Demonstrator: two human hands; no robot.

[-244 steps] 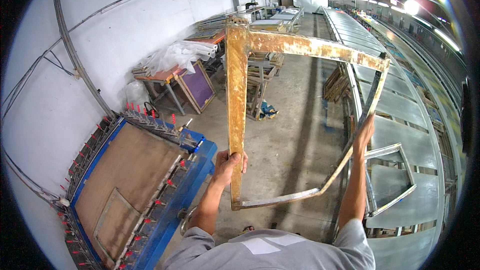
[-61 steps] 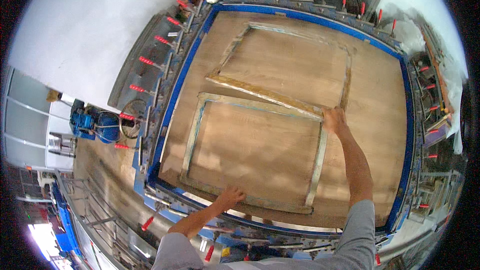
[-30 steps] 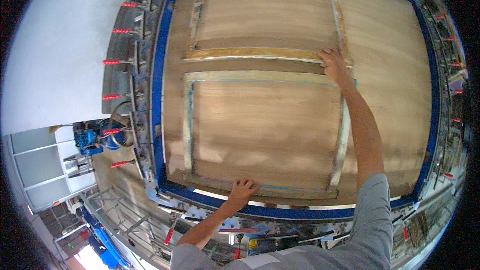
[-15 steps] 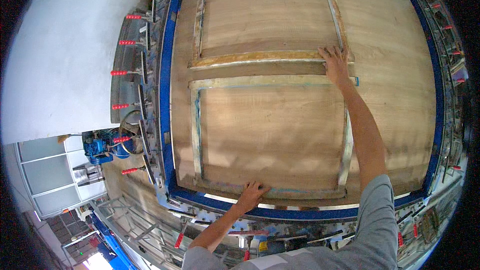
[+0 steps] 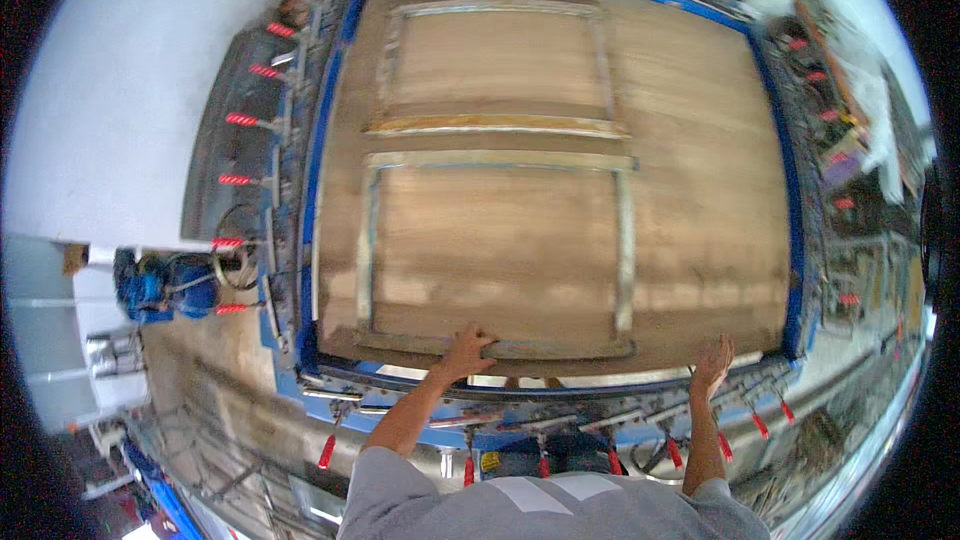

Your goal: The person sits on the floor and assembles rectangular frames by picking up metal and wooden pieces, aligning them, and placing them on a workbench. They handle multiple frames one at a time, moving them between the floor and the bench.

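Observation:
A large brown wooden board (image 5: 700, 180) lies inside a blue metal frame (image 5: 793, 270). Two rectangular wooden frames rest on it, the far frame (image 5: 490, 126) in worn yellow-brown and the near frame (image 5: 626, 250) with blue stains. My left hand (image 5: 465, 355) lies on the near bar of the near frame, fingers apart. To the right of that frame, my right hand (image 5: 711, 368) is at the board's near edge with its fingers stretched out. It appears to hold nothing, though slight blur hides its exact contact with the board.
Clamps with red handles line the blue frame's sides, including one red-handled clamp (image 5: 327, 451) at the near left. A blue compressor-like machine (image 5: 165, 285) stands on the floor at left, below a white wall (image 5: 130, 110). Metal racks (image 5: 215, 460) stand at lower left.
My right hand has left the bars between the two frames and come back to the board's near edge. My left hand stays on the near bar. The view has shifted.

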